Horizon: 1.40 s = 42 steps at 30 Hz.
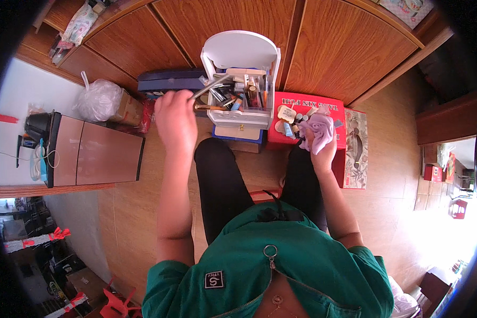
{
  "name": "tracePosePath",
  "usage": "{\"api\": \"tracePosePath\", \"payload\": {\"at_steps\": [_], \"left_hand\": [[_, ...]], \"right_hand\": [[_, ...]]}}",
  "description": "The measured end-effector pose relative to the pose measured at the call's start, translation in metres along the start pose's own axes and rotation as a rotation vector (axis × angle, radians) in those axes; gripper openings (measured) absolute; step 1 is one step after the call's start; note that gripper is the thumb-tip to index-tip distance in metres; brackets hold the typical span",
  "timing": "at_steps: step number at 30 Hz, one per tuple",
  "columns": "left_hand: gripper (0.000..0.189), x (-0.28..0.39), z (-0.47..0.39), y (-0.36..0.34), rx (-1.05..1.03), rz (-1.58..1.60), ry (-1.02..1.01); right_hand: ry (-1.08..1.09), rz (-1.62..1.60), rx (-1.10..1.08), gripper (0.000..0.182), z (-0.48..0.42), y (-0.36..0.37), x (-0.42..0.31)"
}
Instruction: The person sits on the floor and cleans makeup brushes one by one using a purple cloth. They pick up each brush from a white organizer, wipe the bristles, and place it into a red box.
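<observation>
Raised at the left front corner of a white cosmetics organizer [241, 121], my left hand [177, 115] grips a slim grey stick-like item [211, 86] that slants over the tray. A brown and gold tube [210, 107] lies beside its fingers; whether they touch it I cannot tell. Pencils, tubes and a gold-capped cosmetic container [253, 94] crowd the organizer. My right hand [325, 153] holds a bunched lilac cloth [320, 131] over a red box [306, 99]. Left of the cloth, a cream compact [287, 114], a light blue tube [288, 129] and small bottles rest on the box.
Wooden cabinet doors [230, 20] stand behind the organizer. A dark blue case [171, 82], a tied plastic bag [99, 99] and a cardboard box [128, 109] are at the left, near a pinkish cabinet [103, 151]. A patterned panel [355, 151] lies right of the red box.
</observation>
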State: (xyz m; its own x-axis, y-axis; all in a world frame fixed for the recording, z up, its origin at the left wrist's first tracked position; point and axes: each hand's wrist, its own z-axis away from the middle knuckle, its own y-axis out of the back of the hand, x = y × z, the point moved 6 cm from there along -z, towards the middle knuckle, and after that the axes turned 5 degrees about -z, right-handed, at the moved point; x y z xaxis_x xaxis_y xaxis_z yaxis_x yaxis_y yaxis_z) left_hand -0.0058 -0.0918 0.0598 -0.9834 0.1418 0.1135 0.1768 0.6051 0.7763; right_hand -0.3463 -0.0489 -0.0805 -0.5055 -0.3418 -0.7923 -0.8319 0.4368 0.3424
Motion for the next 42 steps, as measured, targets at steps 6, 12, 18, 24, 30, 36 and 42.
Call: {"api": "tracePosePath", "payload": {"at_steps": [6, 12, 18, 24, 30, 36, 42], "left_hand": [[0.02, 0.002, 0.071, -0.031, -0.437, 1.379, 0.652], [0.022, 0.085, 0.096, -0.037, -0.709, 1.746, 0.741], [0.018, 0.105, 0.104, -0.035, -0.654, 1.534, 0.508], [0.011, 0.113, 0.122, -0.036, -0.684, 1.412, 0.42], [0.012, 0.113, 0.133, -0.049, -0.884, 1.785, 0.615], [0.011, 0.112, 0.131, -0.051, -0.865, 1.75, 0.631], [0.01, 0.113, 0.125, -0.045, -0.886, 1.468, 0.42]], "right_hand": [[-0.548, -0.779, 0.087, 0.038, 0.014, -0.012, 0.017], [-0.643, -1.206, -0.35, 0.068, 0.012, -0.06, -0.083], [-0.177, -0.582, -0.306, 0.048, -0.002, -0.051, -0.116], [-0.499, -0.881, -0.047, 0.026, -0.01, -0.043, -0.093], [-0.595, -0.984, -0.045, 0.031, -0.008, -0.046, -0.096], [-0.542, -0.847, -0.215, 0.04, 0.014, -0.05, -0.095], [-0.656, -1.037, -0.044, 0.024, 0.002, -0.041, -0.07]]}}
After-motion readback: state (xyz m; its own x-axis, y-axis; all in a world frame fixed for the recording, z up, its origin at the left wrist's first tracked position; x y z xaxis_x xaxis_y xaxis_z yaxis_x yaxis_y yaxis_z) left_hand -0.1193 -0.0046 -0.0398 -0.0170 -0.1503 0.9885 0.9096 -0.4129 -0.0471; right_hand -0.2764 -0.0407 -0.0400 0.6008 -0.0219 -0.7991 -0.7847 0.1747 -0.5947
